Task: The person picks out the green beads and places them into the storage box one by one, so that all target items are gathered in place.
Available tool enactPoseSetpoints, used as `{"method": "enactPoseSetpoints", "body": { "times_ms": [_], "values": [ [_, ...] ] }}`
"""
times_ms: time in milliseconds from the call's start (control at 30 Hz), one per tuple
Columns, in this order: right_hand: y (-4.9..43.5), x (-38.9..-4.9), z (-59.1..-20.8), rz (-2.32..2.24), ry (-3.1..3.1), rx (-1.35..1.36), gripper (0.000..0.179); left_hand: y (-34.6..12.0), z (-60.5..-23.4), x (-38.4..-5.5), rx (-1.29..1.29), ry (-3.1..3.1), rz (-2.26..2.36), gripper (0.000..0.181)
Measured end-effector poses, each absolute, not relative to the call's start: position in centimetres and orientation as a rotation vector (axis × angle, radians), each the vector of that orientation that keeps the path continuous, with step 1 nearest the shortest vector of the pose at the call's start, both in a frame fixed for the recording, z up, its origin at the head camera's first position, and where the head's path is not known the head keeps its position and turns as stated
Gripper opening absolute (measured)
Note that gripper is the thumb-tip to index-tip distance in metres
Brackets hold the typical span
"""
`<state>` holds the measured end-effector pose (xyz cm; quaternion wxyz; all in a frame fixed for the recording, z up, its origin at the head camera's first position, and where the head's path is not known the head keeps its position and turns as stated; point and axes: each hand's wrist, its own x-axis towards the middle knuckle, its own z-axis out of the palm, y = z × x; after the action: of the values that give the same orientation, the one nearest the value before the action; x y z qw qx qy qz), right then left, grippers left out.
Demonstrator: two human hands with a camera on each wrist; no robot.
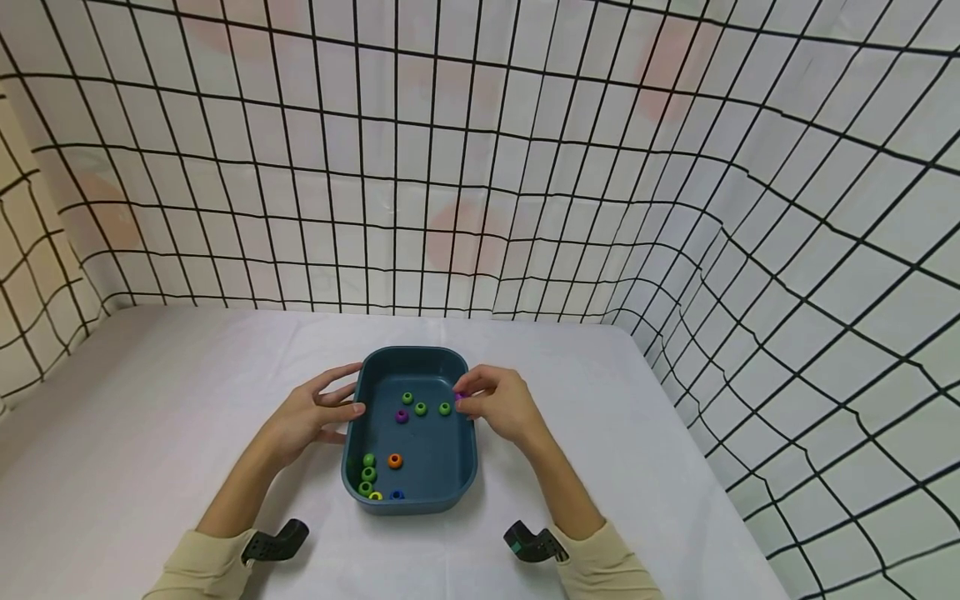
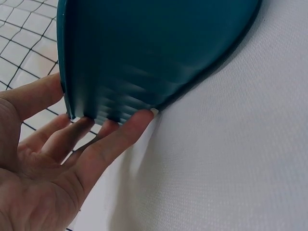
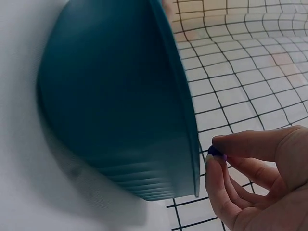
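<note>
A teal plastic tray (image 1: 408, 507) lies on the white cloth with several pony beads inside. My left hand (image 1: 303, 417) holds its left side, the thumb at the rim and the other fingertips against the outer wall. Over the right rim, my right hand (image 1: 502, 402) pinches a purple bead (image 3: 215, 152) between thumb and finger. Inside the tray, green beads (image 1: 421, 409) and another purple bead (image 1: 402, 416) lie toward the back. Nearer the front are an orange bead (image 1: 395, 461), more green beads (image 1: 368, 474), a yellow bead (image 1: 376, 496) and a blue bead (image 1: 397, 495).
The tray stands on a table covered by white cloth (image 1: 570, 467). Black-lined netting (image 1: 420, 192) over white sheeting rises behind the table and along its right side. Black camera mounts (image 1: 277, 542) sit at both wrists, by beige sleeves.
</note>
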<state>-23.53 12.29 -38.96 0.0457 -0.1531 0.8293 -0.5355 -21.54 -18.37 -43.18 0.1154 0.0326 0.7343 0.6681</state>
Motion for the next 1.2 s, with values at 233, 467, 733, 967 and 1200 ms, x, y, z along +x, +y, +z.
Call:
{"method": "enactPoseSetpoints", "body": {
  "times_ms": [233, 467, 733, 967, 1200],
  "values": [
    [12.0, -23.7, -39.8, -1.578, 2.577, -0.472, 0.016, -18.4, -43.2, -21.6, 0.103, 2.140, 1.961, 0.075],
    [12.0, -23.7, -40.0, -1.551, 2.608, -0.449, 0.013, -18.3, -43.2, -21.6, 0.116, 2.123, 1.971, 0.076],
    [12.0, -23.7, -40.2, -1.560, 2.609, -0.457, 0.015, -18.3, -43.1, -21.6, 0.117, 2.116, 1.972, 0.076],
    [11.9, -23.8, -40.3, -1.556, 2.624, -0.466, 0.015, -18.3, -43.1, -21.6, 0.108, 2.131, 1.962, 0.075],
    [11.9, -23.7, -40.2, -1.544, 2.626, -0.469, 0.014, -18.3, -43.2, -21.5, 0.104, 2.134, 1.963, 0.075]
  ]
}}
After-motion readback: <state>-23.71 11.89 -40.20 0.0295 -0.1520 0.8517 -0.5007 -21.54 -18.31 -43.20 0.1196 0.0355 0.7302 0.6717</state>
